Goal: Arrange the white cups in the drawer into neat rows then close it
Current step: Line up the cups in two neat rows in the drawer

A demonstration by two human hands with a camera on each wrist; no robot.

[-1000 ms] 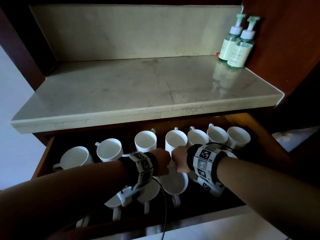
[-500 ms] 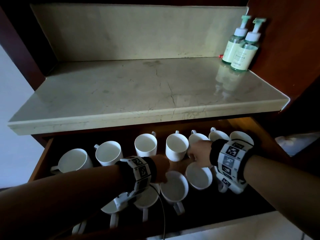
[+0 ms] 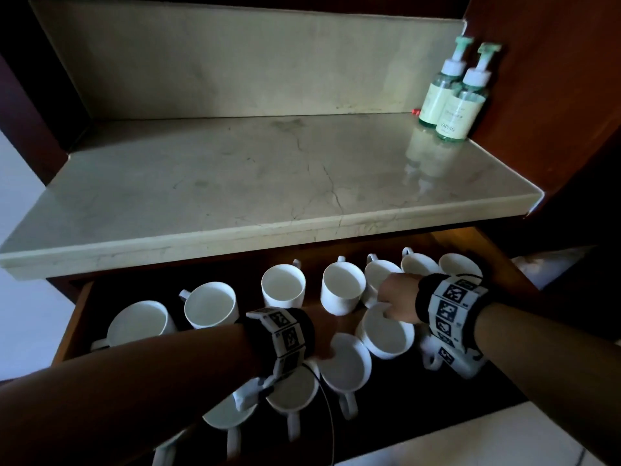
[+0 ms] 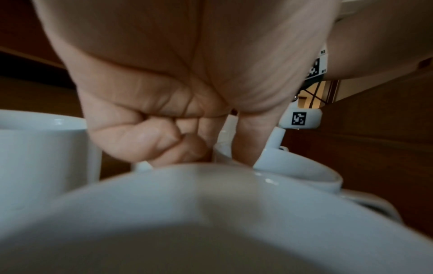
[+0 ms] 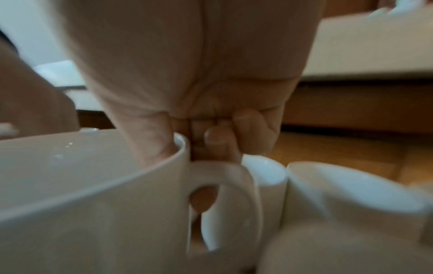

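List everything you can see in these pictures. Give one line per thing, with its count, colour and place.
cups: about thirteen, white, in two rough rows in the drawer; the arms hide some
drawer: one, brown wood, open under the counter
counter: one, pale marble, above the drawer
bottles: two, green with pump tops, at the counter's right rear corner
cable: one, black, hanging from the left wrist
wristbands: two, black with white marker tiles, one on each wrist
left hand: pinches the rim of a front-row cup
right hand: pinches the rim of the next cup to the right, thumb inside
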